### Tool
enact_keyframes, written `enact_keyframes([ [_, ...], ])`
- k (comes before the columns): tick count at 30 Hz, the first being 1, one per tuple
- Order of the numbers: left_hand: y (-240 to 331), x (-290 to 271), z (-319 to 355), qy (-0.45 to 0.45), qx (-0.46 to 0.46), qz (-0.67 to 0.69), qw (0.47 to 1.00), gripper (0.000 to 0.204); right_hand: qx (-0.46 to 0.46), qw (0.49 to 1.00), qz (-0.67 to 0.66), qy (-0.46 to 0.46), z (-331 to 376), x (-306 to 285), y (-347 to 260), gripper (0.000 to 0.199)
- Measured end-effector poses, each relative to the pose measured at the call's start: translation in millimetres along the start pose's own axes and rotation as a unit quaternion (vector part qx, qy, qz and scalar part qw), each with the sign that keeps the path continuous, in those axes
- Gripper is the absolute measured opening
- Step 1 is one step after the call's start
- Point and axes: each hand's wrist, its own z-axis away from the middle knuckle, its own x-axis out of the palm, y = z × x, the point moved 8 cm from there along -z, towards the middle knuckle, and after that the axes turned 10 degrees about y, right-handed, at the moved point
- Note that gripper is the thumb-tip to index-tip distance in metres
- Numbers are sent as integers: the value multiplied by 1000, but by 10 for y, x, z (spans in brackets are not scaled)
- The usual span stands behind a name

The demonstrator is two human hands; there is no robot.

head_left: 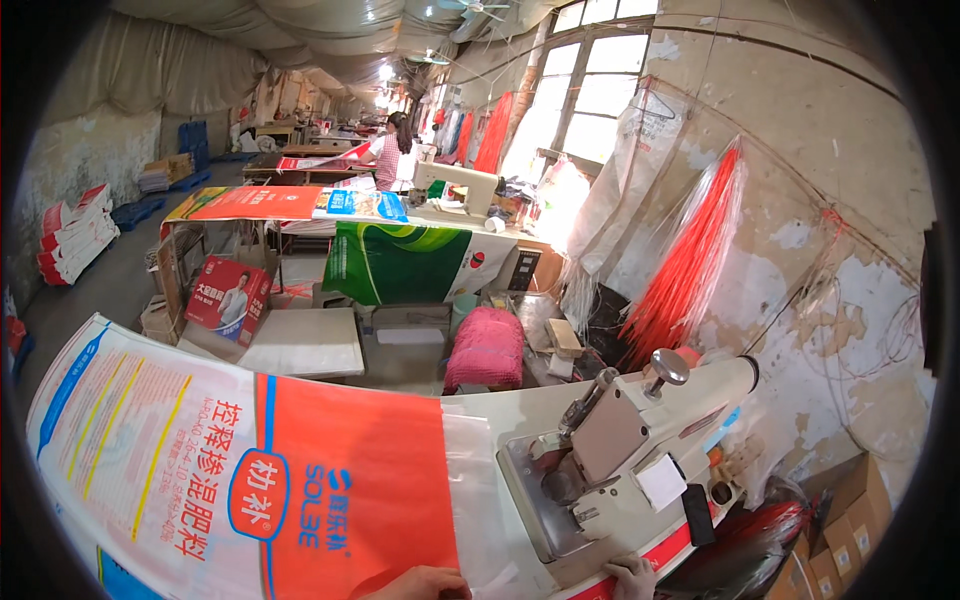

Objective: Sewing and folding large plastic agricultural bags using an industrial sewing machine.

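Along the right side rises one peeling wall (790, 110), with one bright many-paned window (590, 80) farther back. Next in size is a large printed sack (365, 440), white and orange with blue bands, spread over the lower left and reaching the near sewing machine (625, 425); how many layers lie under it cannot be told. Two sewing machines can be made out: this near one, and a second machine (455, 188) behind it on another table. Over that table's front hangs one green sack (400, 262), with one orange-and-blue sack (270, 203) on top to its left. One thick bundle of red strands (690, 255) hangs on the wall. Between the machines are one pink cover (487, 345) and one red carton (232, 298). One co-worker (393, 152) stands far back.

Two hands show at the lower edge, both partly cut off. The left hand (425, 583) is bent over the orange panel near its right edge; the right hand (632, 577) curls beside the machine's base, by one red strip (668, 548). Whether either pinches anything cannot be told. Smaller still are one white pad (661, 482) and one black phone (699, 515).
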Motion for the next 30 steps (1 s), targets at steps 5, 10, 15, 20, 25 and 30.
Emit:
enact_keyframes([
  [5, 65, -3, -11, 4, 9, -3, 1000, 18, 4, 1000, 9, 5, 14, 15, 20, 35],
  [10, 40, -7, -5, -3, -81, 80, 994, 15, 15, 1000, 19, -1, 36, 24, 44, 34],
  [15, 156, -33, -21, -2, -22, 21, 1000, 13, 2, 1000, 3, 13, 48, 5, 27, 36],
  [20, 115, -10, -17, 2, -32, 82, 996, 14, 8, 1000, 3, 14, 36, 12, 55, 34],
  [25, 75, -9, -17, 1, -11, 52, 999, 15, -7, 1000, 1, 28, 3, -41, 8, 37],
  [30, 54, -8, 5, 1, 19, 5, 1000, 18, 6, 1000, 1, 0, 17, -6, -6, 39],
])
